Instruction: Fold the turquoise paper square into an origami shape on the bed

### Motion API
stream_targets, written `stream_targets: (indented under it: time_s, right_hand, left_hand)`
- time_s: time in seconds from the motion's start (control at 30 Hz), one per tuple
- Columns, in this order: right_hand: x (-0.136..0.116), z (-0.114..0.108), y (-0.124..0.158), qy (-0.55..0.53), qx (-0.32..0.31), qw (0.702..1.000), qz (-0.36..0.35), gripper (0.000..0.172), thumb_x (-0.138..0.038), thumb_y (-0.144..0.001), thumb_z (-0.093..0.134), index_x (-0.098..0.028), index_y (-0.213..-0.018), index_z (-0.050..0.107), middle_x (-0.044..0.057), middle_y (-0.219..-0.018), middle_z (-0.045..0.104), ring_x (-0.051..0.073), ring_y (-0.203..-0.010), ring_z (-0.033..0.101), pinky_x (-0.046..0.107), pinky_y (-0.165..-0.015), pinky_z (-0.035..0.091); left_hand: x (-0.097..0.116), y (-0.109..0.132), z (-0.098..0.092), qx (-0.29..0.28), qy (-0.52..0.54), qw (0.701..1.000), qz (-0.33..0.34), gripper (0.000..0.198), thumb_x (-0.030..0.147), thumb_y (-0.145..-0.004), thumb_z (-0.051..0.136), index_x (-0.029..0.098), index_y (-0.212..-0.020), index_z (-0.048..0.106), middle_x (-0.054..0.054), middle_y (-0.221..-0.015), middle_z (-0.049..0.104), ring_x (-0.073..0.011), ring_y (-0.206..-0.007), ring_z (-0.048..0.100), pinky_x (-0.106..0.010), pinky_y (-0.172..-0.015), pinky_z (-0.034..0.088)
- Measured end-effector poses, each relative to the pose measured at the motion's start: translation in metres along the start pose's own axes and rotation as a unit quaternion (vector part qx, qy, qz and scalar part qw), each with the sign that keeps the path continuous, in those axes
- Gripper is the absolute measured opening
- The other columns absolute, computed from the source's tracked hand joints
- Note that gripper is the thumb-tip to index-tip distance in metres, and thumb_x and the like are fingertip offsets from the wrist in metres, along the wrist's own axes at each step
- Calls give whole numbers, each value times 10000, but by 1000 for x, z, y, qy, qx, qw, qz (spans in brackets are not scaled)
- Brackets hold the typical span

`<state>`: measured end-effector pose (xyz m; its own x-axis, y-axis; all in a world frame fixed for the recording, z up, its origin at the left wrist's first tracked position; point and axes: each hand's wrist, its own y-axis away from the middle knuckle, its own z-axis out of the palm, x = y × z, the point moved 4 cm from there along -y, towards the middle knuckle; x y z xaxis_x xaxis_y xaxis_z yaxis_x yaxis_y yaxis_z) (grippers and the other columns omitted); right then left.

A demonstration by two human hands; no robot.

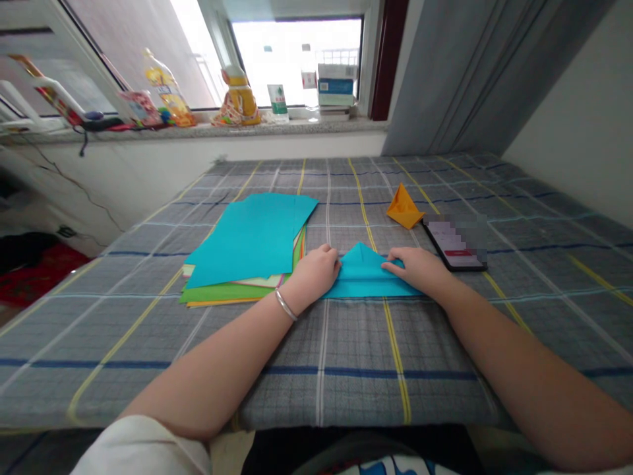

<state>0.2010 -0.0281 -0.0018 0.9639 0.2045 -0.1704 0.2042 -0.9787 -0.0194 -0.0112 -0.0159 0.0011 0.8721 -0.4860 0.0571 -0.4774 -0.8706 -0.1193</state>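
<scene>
I have the left hand (314,272) pressing the left corner of the folded turquoise paper (368,280), the right hand (413,269) with fingers flat on its right side, neither clenched; the paper lies on a plaid cover (346,346), just beside the stack of coloured paper (247,244)

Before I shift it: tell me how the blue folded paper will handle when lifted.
The blue folded paper will probably feel very light and floppy, since it looks like one thin folded sheet. Its folds may spring open once released, as the left hand and right hand are holding it down. The checked cloth may resist sliding somewhat.
</scene>
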Motion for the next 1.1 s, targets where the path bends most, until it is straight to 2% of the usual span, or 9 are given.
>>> stream_targets:
  time_s: [0.17, 0.3, 0.4, 0.5, 0.57, 0.73, 0.97, 1.1]
  right_hand:
    - [-4, 3, 1, 43, 6, 999, 13, 259, -422, -916, 503, -212, -958, 648, 68, -991, 714, 238, -883, 646, 297, -617, 360]
    - [-6, 5, 1, 54, 6, 999, 4, 234, -399, -921, 505, -201, -965, 620, 73, -1000, 702, 231, -889, 644, 294, -621, 358]
    - [-7, 6, 0, 56, 5, 998, -4, 226, -390, -922, 503, -196, -963, 612, 80, -995, 697, 232, -889, 643, 295, -627, 367]
    - [-7, 6, 0, 56, 7, 998, -10, 219, -382, -920, 502, -200, -977, 609, 82, -997, 695, 228, -877, 644, 295, -621, 374]
    - [-7, 6, 1, 56, 11, 998, -14, 212, -371, -917, 505, -201, -988, 608, 82, -997, 695, 227, -870, 645, 295, -618, 379]
    - [-7, 7, 1, 51, 19, 998, -14, 202, -356, -908, 512, -203, -988, 615, 87, -990, 699, 228, -859, 647, 298, -622, 392]
    - [-7, 8, 0, 58, 18, 998, -7, 201, -354, -905, 509, -204, -989, 613, 86, -1010, 700, 225, -886, 648, 289, -632, 396]
    - [-7, 5, 2, 63, 26, 998, 5, 217, -374, -900, 509, -210, -989, 620, 76, -1012, 705, 231, -892, 651, 292, -610, 385]
  left_hand:
    - [3, 2, 3, 11, -30, 999, 0, 217, 256, -957, 426, 138, -960, 608, -93, -969, 620, -225, -866, 634, -337, -772, 506]
    - [7, 4, 1, 36, -54, 998, 7, 185, 222, -935, 446, 137, -965, 608, -93, -955, 632, -243, -898, 620, -351, -765, 508]
    - [12, 5, 1, 73, -58, 994, 61, 233, 188, -952, 400, 146, -1032, 615, -107, -1061, 652, -266, -1037, 585, -418, -889, 479]
    - [18, 5, 6, 102, -17, 986, 134, 309, 208, -978, 365, 177, -1191, 587, -90, -1323, 578, -258, -1280, 456, -478, -1092, 333]
    - [19, 3, 13, 80, 24, 986, 146, 367, 246, -996, 331, 182, -1297, 532, -76, -1424, 505, -226, -1338, 413, -472, -1149, 260]
    - [22, -3, 22, 6, 57, 993, 101, 470, 351, -1015, 250, 186, -1421, 420, -66, -1523, 380, -223, -1392, 359, -447, -1146, 273]
    - [29, -3, 24, -31, 30, 997, 64, 602, 495, -987, 250, 189, -1505, 277, -57, -1589, 210, -298, -1451, 219, -569, -1151, 192]
    - [29, -4, 27, -36, 32, 997, 62, 629, 523, -978, 257, 189, -1511, 261, -54, -1589, 211, -304, -1455, 201, -583, -1152, 170]
